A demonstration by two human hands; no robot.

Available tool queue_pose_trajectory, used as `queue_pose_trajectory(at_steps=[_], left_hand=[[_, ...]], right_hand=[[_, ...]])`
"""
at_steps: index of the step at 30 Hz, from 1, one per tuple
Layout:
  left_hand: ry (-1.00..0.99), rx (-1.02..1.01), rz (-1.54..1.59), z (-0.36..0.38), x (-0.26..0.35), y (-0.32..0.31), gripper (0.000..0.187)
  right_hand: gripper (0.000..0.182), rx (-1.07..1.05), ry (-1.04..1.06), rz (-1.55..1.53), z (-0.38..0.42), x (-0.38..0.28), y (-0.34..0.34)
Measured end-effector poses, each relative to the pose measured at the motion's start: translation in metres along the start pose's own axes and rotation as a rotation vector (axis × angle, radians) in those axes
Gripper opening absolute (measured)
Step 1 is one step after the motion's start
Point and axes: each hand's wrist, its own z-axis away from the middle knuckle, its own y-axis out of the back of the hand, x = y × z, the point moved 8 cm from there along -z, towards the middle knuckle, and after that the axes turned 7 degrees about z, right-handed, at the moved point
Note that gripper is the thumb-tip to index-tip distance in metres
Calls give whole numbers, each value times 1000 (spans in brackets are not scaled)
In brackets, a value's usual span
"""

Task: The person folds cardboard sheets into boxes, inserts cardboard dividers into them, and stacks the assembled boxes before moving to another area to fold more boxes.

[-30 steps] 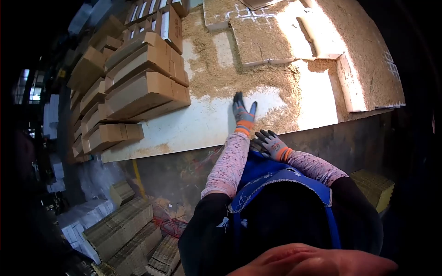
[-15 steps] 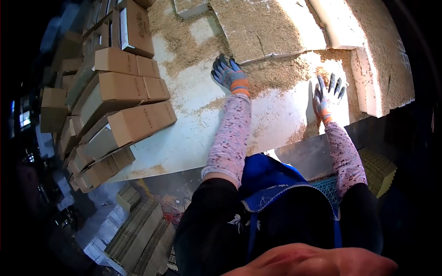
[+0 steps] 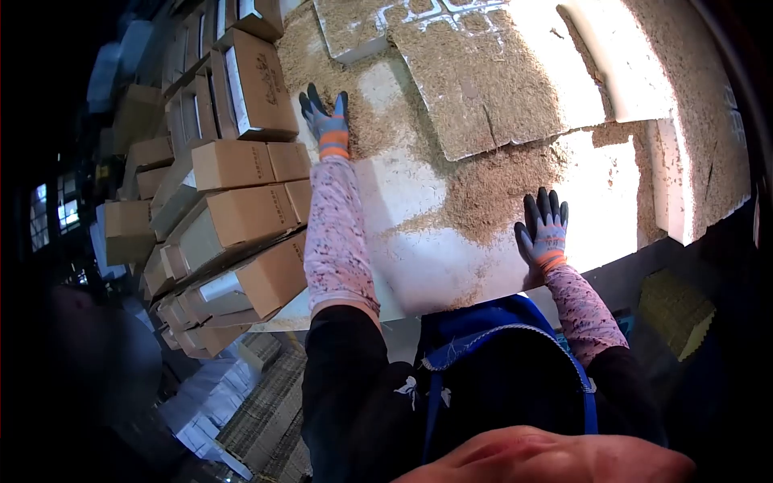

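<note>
At far left, below and left of the middle slab (image 3: 475,97), open cardboard cartons (image 3: 245,213) stand in leaning rows, some reaching over the edge of the tabletop (image 3: 291,324). Pale bundles (image 3: 205,402) and ridged stacks (image 3: 270,419) lie lower down on that side. The left hand (image 3: 326,129), gloved, is left of the middle slab and just beside the cartons, over loose brown crumbs (image 3: 366,121); its fingers are spread apart and grip nothing, though whether they press down I cannot tell. What looks like a pale panel (image 3: 427,270) lies below the middle slab, partly strewn with crumbs. The slab itself is flat and crumb-coated, with a dark crack near its lower edge. The right hand (image 3: 547,233) is palm down below and right of it, on or just over the pale surface, fingers slightly apart, thumb out, clamped on nothing. Right of the slab is a long white block (image 3: 624,76) in bright light; well below it, a yellowish stack (image 3: 676,314). The hands seem to be steadying or smoothing the surface; moving the left one calls for care around the cartons.
</note>
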Motion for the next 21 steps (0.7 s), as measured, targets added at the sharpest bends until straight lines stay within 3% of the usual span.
queue_pose_trajectory(at_steps=[4,5,6,8,10,12,13,15,16,18,20,21], left_hand=[[205,-320,-161,-73,-81,-49,72],[97,-289,-376,-63,-72,-50,74],[106,-303,-378,-49,-76,-58,74],[56,-301,-231,-20,-69,-68,68],[-165,-325,-96,40,-39,-88,56],[160,-400,890,104,-33,-112,41],[162,-401,887,113,-38,-102,41],[499,-307,1303,134,-61,-87,33],[226,-234,535,111,8,-48,30],[-165,-113,-152,82,39,4,32],[16,-107,-412,90,-29,4,37],[-97,-207,-427,102,-14,-5,39]], right_hand=[[66,-13,4,-33,-3,3,-4],[65,-11,5,-35,-6,2,-2],[65,-16,8,-42,-5,1,0],[65,-44,5,-40,0,1,-4],[65,-39,3,-35,-7,3,-3],[65,-33,1,-37,-6,1,-1],[64,-28,5,-22,-5,1,-1],[64,-27,5,-29,-4,0,-2],[64,-21,7,-30,-4,1,-3],[64,-26,-1,-22,-2,3,-3],[64,-20,3,-36,-3,2,0],[64,-21,-2,-40,-3,1,2]])
